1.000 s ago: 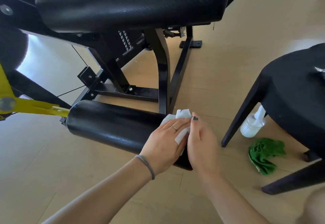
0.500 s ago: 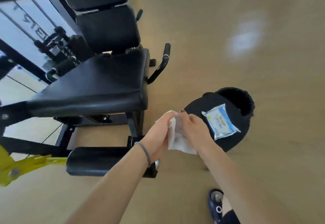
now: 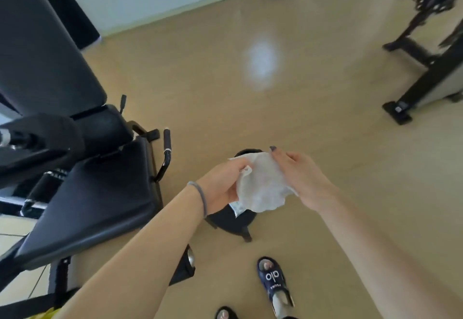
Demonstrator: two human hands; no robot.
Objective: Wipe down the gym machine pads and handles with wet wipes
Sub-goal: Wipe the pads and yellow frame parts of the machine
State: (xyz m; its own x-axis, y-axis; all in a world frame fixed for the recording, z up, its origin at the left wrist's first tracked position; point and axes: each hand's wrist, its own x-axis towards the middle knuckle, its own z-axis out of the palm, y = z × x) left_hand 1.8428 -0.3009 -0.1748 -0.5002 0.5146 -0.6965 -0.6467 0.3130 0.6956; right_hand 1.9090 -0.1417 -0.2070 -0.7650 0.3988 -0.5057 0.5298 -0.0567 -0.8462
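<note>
Fingers [image 3: 244, 168] of my left hand [image 3: 220, 188] and my right hand [image 3: 300, 178] pinch opposite edges of the wet wipe [image 3: 263, 186], which I now hold spread at the frame's centre; a second ago both hands pressed it bunched against the roller pad. White and crumpled, the wipe hangs open between my hands above the black stool [image 3: 231, 221]. It hides most of that stool and the packet [image 3: 236, 208] lying on it. At the left of the frame, the machine's seat pad [image 3: 100, 193] is partly cut off.
</note>
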